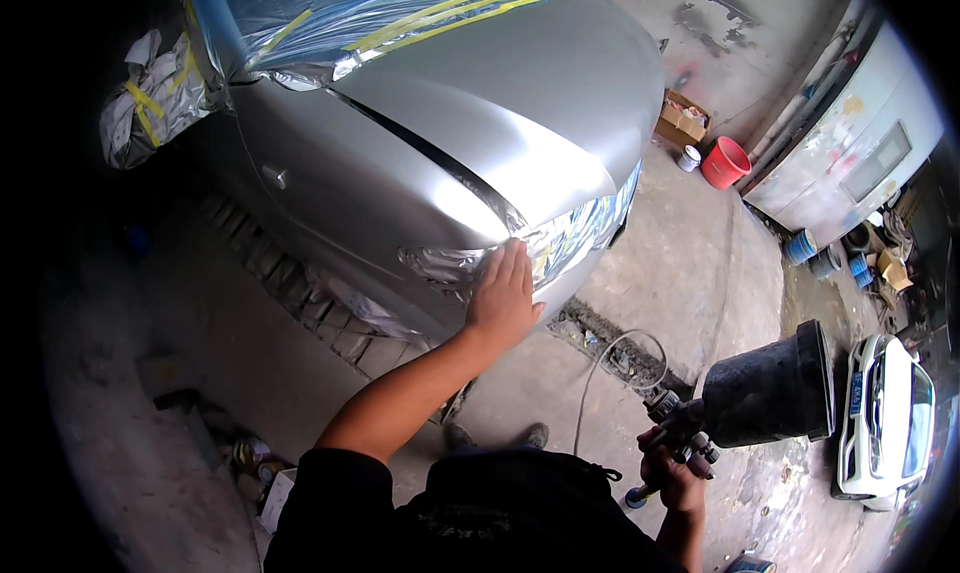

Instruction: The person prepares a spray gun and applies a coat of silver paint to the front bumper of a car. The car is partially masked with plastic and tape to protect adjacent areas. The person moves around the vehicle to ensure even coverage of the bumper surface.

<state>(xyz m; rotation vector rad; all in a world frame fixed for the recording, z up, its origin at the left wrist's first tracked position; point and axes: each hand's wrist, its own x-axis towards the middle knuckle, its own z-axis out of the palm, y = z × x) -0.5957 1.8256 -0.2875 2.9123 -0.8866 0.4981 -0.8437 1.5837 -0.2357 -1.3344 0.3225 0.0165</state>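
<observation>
The car [480, 113] is silver, the spray gun [745, 398] black.

Wide fisheye view, black at the corners, straight edges bending near the rim; white glare blooms on the silver car [450, 103]; the concrete floor [720, 263] is bright at right, sinking into dim shadow at left.

We look steeply down from head height through one wide fisheye, near the silver car [375, 178], facing its front corner [425, 303].
</observation>
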